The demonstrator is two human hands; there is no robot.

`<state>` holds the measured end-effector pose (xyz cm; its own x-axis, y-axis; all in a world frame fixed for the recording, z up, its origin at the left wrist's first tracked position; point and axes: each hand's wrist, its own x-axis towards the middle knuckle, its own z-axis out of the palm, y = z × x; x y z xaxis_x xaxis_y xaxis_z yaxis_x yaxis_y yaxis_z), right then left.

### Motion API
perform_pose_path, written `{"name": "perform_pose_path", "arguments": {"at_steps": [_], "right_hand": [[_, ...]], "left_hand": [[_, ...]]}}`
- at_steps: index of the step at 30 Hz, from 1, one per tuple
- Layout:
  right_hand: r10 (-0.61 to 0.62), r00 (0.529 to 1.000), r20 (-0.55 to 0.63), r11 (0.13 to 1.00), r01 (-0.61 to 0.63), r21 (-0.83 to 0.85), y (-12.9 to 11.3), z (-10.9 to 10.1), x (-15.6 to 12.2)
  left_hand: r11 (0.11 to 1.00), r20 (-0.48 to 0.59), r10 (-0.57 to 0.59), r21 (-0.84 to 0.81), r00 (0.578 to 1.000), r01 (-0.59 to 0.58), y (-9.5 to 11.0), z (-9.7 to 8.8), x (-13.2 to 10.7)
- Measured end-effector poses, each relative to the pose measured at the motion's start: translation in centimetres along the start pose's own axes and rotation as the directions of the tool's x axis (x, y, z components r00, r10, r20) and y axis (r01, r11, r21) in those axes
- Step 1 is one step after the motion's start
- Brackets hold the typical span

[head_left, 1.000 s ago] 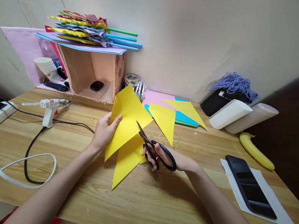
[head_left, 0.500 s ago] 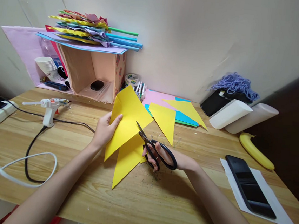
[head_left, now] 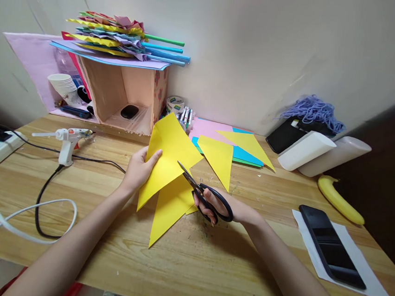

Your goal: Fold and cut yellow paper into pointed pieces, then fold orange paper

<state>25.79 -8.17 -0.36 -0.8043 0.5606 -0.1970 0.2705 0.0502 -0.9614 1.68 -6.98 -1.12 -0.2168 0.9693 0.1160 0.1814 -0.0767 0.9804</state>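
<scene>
Scissors [head_left: 198, 189], gripped in the curled right hand [head_left: 209, 201], meet the yellow sheet [head_left: 168, 164] at frame centre. The left hand [head_left: 140, 170] pinches its left side; clean cutting calls for steady tension.

head-worn camera view, looking forward and down across wooden table [head_left: 171, 276], toward wall [head_left: 234, 54]

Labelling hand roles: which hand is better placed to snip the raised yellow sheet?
Likely the right hand: it holds the scissors, blades at the edge of the raised yellow sheet. The left hand grips the sheet's left side.
</scene>
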Motion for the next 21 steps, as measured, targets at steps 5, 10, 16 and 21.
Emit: {"name": "perform_pose_path", "arguments": {"at_steps": [5, 10, 16, 21], "right_hand": [[0.055, 0.998, -0.039, 0.999, -0.055, 0.000, 0.02, 0.04, 0.27], [0.061, 0.997, -0.054, 0.998, -0.062, -0.023, 0.11, 0.21, 0.34], [-0.029, 1.000, 0.002, 0.999, 0.029, -0.017, 0.63, 0.71, 0.38], [-0.009, 0.999, -0.045, 0.999, 0.007, -0.032, 0.61, 1.00, 0.62]], "left_hand": [[1.000, -0.006, -0.012, -0.021, 1.000, 0.011, 0.07, -0.06, 0.03], [0.998, 0.005, -0.035, -0.048, 0.999, 0.035, 0.07, -0.02, -0.03], [0.999, 0.062, -0.052, 0.000, 0.997, 0.052, -0.01, 0.54, -0.37], [0.997, 0.087, -0.075, -0.004, 0.993, 0.076, -0.20, 0.75, -0.40]]}}
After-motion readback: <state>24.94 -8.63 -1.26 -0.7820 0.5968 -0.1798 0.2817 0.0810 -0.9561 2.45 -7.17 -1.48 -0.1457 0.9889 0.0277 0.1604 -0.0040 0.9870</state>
